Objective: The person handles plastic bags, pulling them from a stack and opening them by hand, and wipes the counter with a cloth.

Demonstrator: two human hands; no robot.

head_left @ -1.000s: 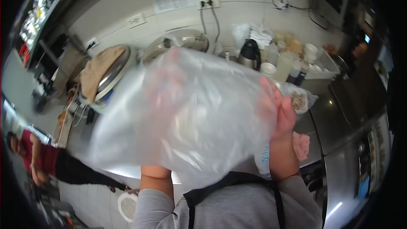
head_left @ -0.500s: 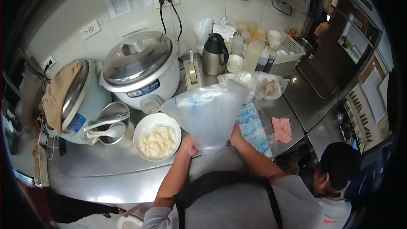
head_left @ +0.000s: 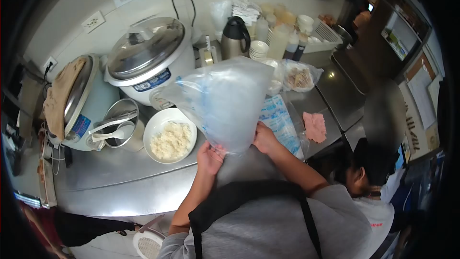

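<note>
A large clear plastic bag [head_left: 229,98] with blue print stands puffed out in front of my chest above the steel counter. My left hand [head_left: 210,158] is closed on the bag's near left edge, and its fingers show partly through the film. At the near right edge, my right hand [head_left: 265,138] pinches the same bag. Just left of the bag sits a white bowl [head_left: 149,144] of cooked rice [head_left: 171,141]. A stack of flat plastic bags [head_left: 279,122] with blue print lies beyond my right hand.
Two big rice cookers [head_left: 148,57] stand at the back left, near a steel pot [head_left: 136,134] holding scoops. A thermos jug [head_left: 235,41], bottles and a white basket [head_left: 328,36] line the back. A pink cloth [head_left: 314,127] lies right. A co-worker [head_left: 369,177] is close on my right.
The bag looks fuller and more spread out. My left hand has turned, showing more of its palm and fingers. The view has tilted, so the counter things sit higher in it.
</note>
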